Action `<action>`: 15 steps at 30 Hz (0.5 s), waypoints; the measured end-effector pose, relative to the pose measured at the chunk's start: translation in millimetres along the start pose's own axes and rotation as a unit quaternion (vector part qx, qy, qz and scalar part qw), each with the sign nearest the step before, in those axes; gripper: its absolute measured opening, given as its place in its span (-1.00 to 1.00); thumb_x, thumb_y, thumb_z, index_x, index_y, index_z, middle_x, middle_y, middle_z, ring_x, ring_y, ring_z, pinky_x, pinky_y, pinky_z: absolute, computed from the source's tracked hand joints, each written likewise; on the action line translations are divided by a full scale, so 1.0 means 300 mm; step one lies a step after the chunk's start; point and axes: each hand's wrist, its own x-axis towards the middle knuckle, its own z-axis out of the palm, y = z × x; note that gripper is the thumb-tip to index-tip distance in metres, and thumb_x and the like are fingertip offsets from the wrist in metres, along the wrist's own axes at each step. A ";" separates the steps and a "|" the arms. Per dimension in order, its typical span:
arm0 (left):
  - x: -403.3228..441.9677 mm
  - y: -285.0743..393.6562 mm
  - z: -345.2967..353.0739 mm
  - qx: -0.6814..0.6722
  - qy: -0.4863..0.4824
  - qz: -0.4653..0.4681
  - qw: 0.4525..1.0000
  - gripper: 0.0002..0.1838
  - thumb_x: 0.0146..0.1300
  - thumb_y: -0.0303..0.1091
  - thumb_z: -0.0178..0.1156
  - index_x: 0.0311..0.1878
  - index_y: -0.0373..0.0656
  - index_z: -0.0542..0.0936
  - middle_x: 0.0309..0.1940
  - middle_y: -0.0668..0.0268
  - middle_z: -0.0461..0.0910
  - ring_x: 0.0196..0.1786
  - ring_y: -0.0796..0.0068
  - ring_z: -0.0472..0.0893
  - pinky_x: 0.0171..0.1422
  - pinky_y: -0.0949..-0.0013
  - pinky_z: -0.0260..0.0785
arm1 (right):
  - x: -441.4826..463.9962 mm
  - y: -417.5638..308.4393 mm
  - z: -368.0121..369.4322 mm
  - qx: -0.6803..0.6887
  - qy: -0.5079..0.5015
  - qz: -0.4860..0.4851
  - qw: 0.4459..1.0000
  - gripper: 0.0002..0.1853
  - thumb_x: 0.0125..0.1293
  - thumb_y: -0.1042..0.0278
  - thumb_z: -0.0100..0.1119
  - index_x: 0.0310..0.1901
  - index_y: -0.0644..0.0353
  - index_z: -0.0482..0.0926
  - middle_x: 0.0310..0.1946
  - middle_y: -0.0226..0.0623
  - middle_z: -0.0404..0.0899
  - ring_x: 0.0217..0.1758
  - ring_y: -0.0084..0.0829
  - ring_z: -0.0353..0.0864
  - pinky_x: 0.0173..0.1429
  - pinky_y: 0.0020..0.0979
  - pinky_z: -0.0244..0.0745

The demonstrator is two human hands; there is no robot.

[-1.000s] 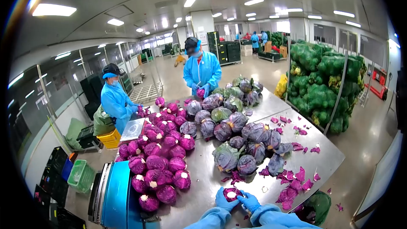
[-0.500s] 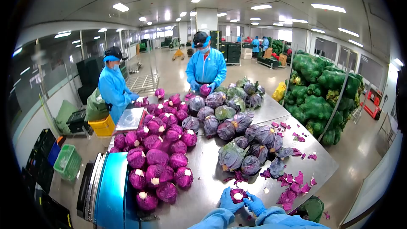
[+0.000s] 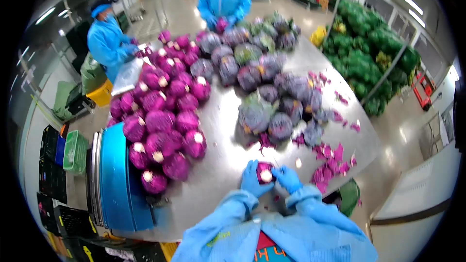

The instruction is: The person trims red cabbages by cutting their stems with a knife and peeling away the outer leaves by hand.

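Observation:
A small red cabbage (image 3: 265, 172), its pale cut stem end turned up towards me, is held just above the near edge of the steel table. My left hand (image 3: 254, 180), in a blue glove, wraps around its left side. On the other side, the curled fingers of my right hand (image 3: 288, 178), also gloved, press against the cabbage's edge. Whether a small tool or leaf is between those fingers is hidden. Beyond my hands lie untrimmed red cabbages (image 3: 280, 126) with dull outer leaves. Torn purple leaves (image 3: 330, 167) are scattered to the right.
Trimmed red cabbages (image 3: 160, 122) are heaped on the left of the steel table (image 3: 221, 131), beside a blue panel (image 3: 116, 174). Two co-workers in blue gowns (image 3: 224, 0) stand at the far side. Green net sacks (image 3: 369, 48) are stacked at right.
My view has tilted down, bringing my sleeves and front into sight. Both hands still hold the cabbage; its cut end faces slightly more towards me.

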 end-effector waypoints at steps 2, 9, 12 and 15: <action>0.007 -0.013 0.012 -0.049 -0.049 -0.056 0.996 0.26 -0.31 0.04 0.59 0.42 -0.33 0.11 0.29 -0.13 0.27 0.35 -0.15 0.29 0.46 0.07 0.16 | -0.029 -0.014 -0.009 0.016 0.016 -0.048 0.999 -0.54 0.33 -0.11 0.16 -0.37 0.22 0.55 -0.61 -0.31 0.52 -0.58 -0.48 0.50 -0.47 -0.33 0.40; -0.016 -0.025 -0.012 -0.097 -0.020 -0.076 0.992 0.45 -0.44 -0.01 0.63 0.47 -0.34 -0.09 0.36 -0.06 0.13 0.41 0.00 0.22 0.51 0.15 0.08 | -0.050 -0.010 -0.029 0.246 -0.038 0.095 0.964 -0.70 0.37 0.05 0.18 -0.22 0.15 0.60 -0.55 -0.43 0.54 -0.67 -0.67 0.35 -0.61 -0.59 0.24; -0.012 -0.040 -0.012 -0.074 -0.027 -0.042 0.996 0.43 -0.44 -0.02 0.63 0.47 -0.34 -0.07 0.34 -0.06 0.14 0.39 0.01 0.25 0.50 0.15 0.10 | -0.060 -0.030 -0.036 0.283 -0.011 0.085 0.955 -0.69 0.35 0.05 0.21 -0.11 0.14 0.63 -0.53 -0.46 0.53 -0.61 -0.65 0.38 -0.52 -0.56 0.32; -0.002 -0.037 -0.017 -0.067 -0.058 -0.026 0.996 0.41 -0.46 -0.03 0.63 0.46 -0.33 -0.02 0.30 -0.05 0.22 0.36 -0.01 0.29 0.48 0.13 0.13 | -0.033 -0.039 -0.018 0.250 0.024 0.020 0.968 -0.58 0.28 0.04 0.30 0.04 0.14 0.62 -0.48 -0.43 0.54 -0.49 -0.59 0.47 -0.33 -0.53 0.43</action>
